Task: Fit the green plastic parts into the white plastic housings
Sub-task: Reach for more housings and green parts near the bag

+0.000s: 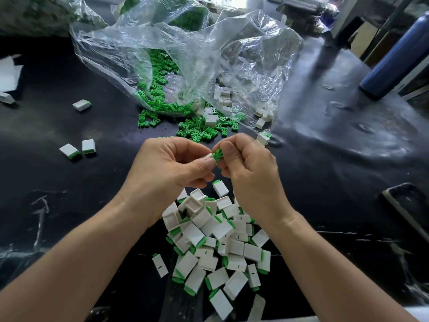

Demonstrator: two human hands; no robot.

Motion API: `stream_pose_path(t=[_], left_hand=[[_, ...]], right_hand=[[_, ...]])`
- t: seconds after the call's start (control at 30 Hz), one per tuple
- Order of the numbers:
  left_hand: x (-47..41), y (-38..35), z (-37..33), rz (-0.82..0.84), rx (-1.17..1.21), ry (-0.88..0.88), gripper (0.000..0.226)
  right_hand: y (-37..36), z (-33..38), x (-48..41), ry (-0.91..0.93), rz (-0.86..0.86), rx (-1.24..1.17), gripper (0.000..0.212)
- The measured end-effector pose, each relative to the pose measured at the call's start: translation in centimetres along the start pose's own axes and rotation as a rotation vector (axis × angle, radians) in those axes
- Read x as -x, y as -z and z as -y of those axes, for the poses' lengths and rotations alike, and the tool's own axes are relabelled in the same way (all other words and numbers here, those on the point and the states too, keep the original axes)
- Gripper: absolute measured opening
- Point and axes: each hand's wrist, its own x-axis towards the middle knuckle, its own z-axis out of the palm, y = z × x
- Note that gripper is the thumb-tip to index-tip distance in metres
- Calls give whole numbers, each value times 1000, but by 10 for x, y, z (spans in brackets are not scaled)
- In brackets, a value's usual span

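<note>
Green parts (185,132) spill loose; white housings (222,240) heaped, green-edged; clear plastic bag (185,49); black glossy table (336,163); dark blue bottle (394,52); 1 green part (217,155) pinched.

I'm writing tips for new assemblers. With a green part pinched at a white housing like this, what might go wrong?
The right hand pinches the green part only at its fingertips, at the white housing in the left hand; it might slip or enter skewed. A dropped piece would likely fall into the finished pile directly below and be hard to find.
</note>
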Motion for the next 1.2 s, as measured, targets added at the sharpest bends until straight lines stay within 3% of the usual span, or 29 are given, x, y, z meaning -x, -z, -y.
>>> stream_pose_path(t=[0.17, 0.47, 1.0, 1.2], left_hand=[[1, 1, 3, -32, -118, -63, 6], [1, -1, -1, -23, 85, -28, 8], [2, 3, -3, 30, -29, -129, 21], [5, 3, -3, 58, -184, -247, 20]], right_hand=[[-3, 1, 4, -28, 5, -65, 22], [8, 4, 0, -97, 113, -386, 22], [17, 0, -4, -324, 333, -759, 13], [22, -1, -5, -365, 330, -760, 12]])
